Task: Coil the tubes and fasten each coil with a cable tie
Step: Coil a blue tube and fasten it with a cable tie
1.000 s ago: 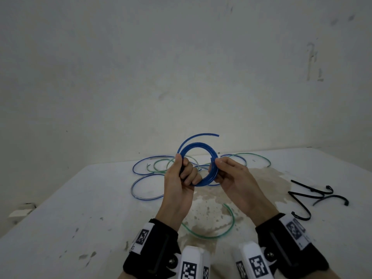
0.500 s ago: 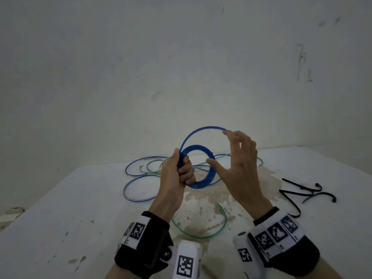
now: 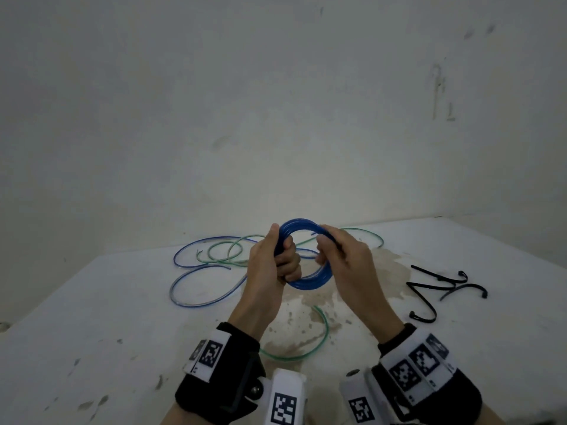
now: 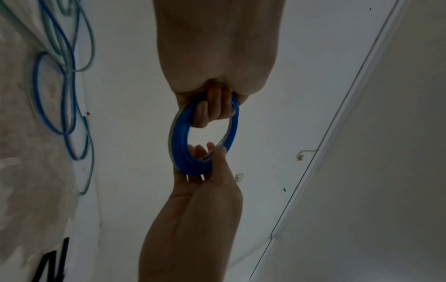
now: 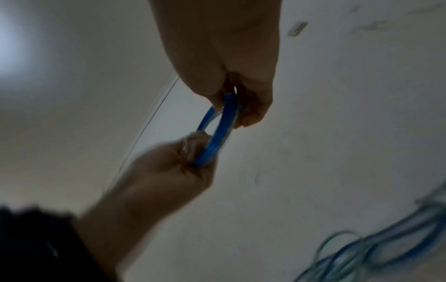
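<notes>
A tight coil of blue tube [image 3: 310, 282] is held above the table between both hands. My left hand [image 3: 280, 259] grips its left side, fingers curled through the ring, as the left wrist view shows on the blue coil [image 4: 179, 133]. My right hand [image 3: 333, 251] grips the coil's upper right side, fingers wrapped over the strands; the right wrist view shows the blue coil [image 5: 218, 131] blurred. Two cut tube ends [image 4: 195, 177] stick out by the right thumb. Black cable ties [image 3: 438, 289] lie on the table at right.
Loose blue and green tubes [image 3: 211, 256] lie looped on the white table [image 3: 92, 317] behind the hands. A green tube arc [image 3: 322, 329] lies between the wrists on a brown stain. A plain wall stands behind the table.
My right hand, open and guiding the last loose turn half a second ago, has closed on the coil. The free turn is now laid into the coil.
</notes>
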The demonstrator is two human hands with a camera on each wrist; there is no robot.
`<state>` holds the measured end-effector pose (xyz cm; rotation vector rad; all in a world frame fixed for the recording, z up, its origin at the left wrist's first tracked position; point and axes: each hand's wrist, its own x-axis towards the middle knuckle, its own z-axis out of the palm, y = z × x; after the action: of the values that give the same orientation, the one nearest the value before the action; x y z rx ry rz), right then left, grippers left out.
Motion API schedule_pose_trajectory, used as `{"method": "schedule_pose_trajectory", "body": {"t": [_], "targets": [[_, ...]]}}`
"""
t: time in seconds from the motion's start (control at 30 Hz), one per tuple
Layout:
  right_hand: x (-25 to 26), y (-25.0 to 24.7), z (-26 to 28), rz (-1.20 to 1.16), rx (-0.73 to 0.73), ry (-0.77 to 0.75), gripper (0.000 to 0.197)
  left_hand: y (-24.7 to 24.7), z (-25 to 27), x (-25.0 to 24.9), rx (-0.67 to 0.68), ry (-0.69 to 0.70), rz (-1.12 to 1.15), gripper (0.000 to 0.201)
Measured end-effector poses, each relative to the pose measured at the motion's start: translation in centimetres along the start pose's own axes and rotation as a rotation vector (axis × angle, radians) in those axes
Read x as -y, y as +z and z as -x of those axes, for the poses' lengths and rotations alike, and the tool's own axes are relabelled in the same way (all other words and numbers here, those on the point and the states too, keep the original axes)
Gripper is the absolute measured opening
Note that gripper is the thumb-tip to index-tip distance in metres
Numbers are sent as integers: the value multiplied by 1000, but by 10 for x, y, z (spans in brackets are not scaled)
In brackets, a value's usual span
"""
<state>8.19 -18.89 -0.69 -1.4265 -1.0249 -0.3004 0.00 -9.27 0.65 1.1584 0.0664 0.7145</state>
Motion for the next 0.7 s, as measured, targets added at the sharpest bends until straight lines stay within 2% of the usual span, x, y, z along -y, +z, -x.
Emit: {"method": "schedule_pose_trajectory", "body": {"t": [0.07, 0.13, 0.2, 0.3, 0.4, 0.53, 0.63, 0.7], "targets": [[6, -9, 0, -349, -17, 236, 19, 3, 0, 3, 20, 1, 11, 42], [8, -18, -2, -578, -18, 368, 20, 7, 0, 3, 49, -10, -10, 43], [8, -28, -4, -578, -13, 360, 19, 9, -1, 1, 75, -11, -65, 43], [7, -39, -6, -458, -38, 275, 16, 12, -1, 0, 81, 4, -163, 42], [5, -43, -3, -484, -47, 278, 16, 15, 0, 3, 62, 13, -156, 42], [5, -41, 6, -659, -5, 405, 20, 15, 0, 10, 41, 29, -55, 42], [2, -44, 8, -879, 145, 605, 27, 13, 2, 16, 34, 19, 72, 40], [1, -46, 10, -970, 232, 683, 30, 12, 4, 18, 43, 0, 148, 39]]}}
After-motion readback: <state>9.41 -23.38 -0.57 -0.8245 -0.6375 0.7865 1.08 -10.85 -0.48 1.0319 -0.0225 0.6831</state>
